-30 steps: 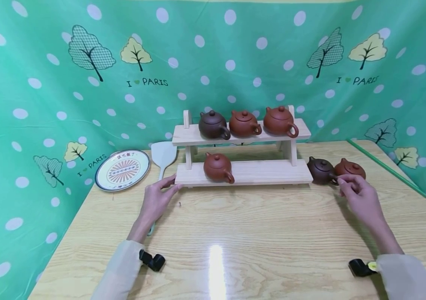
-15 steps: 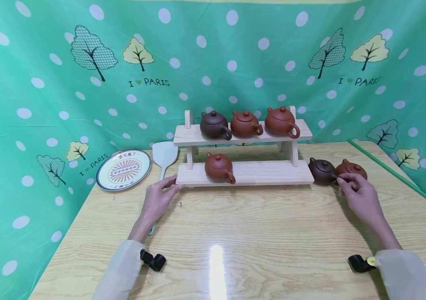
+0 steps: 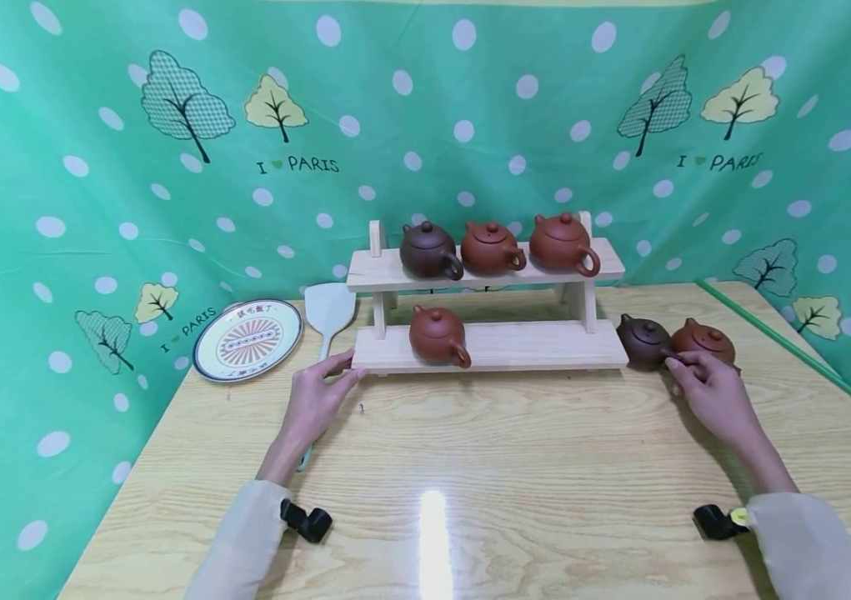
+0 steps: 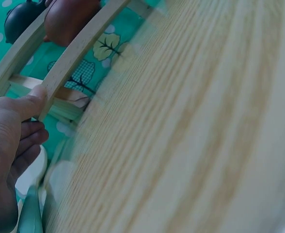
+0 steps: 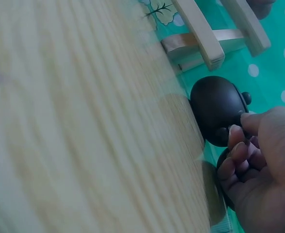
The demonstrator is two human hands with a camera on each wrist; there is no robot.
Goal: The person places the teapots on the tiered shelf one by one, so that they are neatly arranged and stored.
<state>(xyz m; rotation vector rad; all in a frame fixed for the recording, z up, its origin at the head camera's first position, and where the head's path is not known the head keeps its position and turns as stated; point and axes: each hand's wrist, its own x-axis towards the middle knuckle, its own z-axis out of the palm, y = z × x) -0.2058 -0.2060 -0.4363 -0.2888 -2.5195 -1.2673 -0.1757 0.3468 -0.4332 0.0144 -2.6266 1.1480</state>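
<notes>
A two-tier wooden shelf (image 3: 545,346) stands on the table. My left hand (image 3: 317,396) grips the left end of its lower board; in the left wrist view the thumb (image 4: 35,97) presses on the board. My right hand (image 3: 718,398) pinches the handle of a dark brown teapot (image 3: 644,343), which sits on the table at the shelf's right end. In the right wrist view the thumb and fingertips meet at the handle of that teapot (image 5: 217,104). A reddish-brown teapot (image 3: 703,337) stands just right of it, partly behind my right hand.
A dark teapot (image 3: 427,250) and two reddish-brown teapots stand on the upper board. One reddish-brown teapot (image 3: 436,335) sits on the lower board. A plate (image 3: 248,340) and a pale spatula (image 3: 328,308) lie left; a green stick (image 3: 773,336) lies right. A patterned cloth (image 3: 463,100) hangs behind.
My right hand has shifted slightly left, its fingers closer in on the dark teapot's handle. The left hand stays on the shelf end. The teapots keep their places.
</notes>
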